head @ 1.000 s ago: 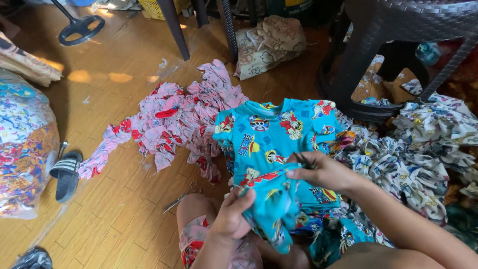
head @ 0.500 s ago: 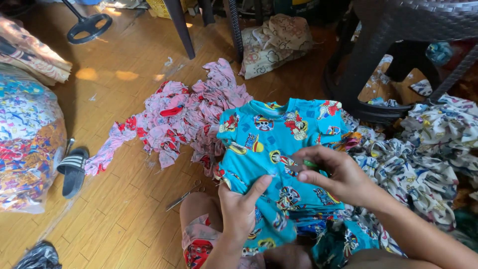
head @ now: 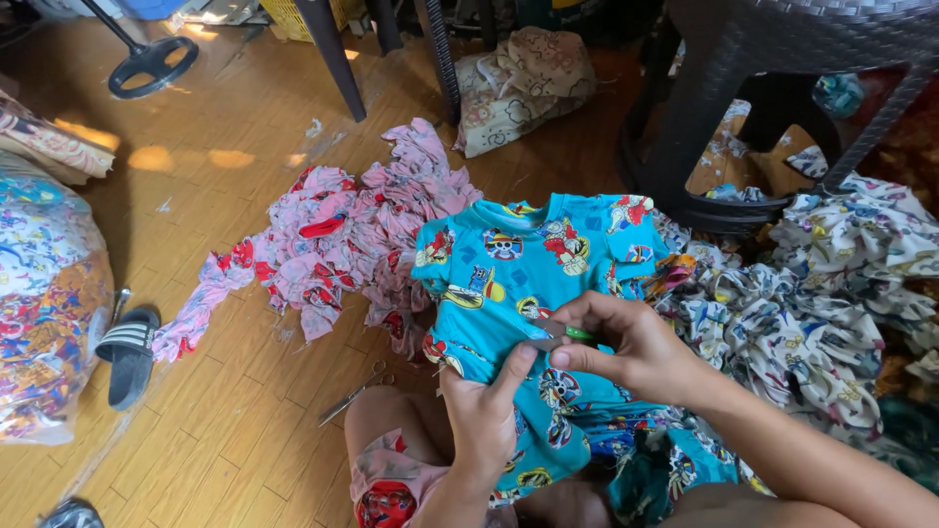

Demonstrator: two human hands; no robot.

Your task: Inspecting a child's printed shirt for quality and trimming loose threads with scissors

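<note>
1. A heap of pink printed cloth [head: 342, 240] lies on the wooden floor [head: 225, 430] to my left.
2. A black striped slipper [head: 129, 354] rests beside a bulging clear bag [head: 44, 303].
3. White printed garments [head: 822, 293] pile up on my right, under a dark woven stool [head: 782, 59].
4. A beige bundle [head: 523, 83] sits beyond.

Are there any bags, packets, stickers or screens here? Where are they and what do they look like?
Big bulging clear bag, far left on the wooden floor: rounded, stuffed with multicoloured printed cloth.
Tan sack, top middle by the chair legs: lumpy, beige with a faint pattern.
No labels, signs or screens show.
The left hand and right hand hold a turquoise cartoon-print shirt, not a package.
</note>
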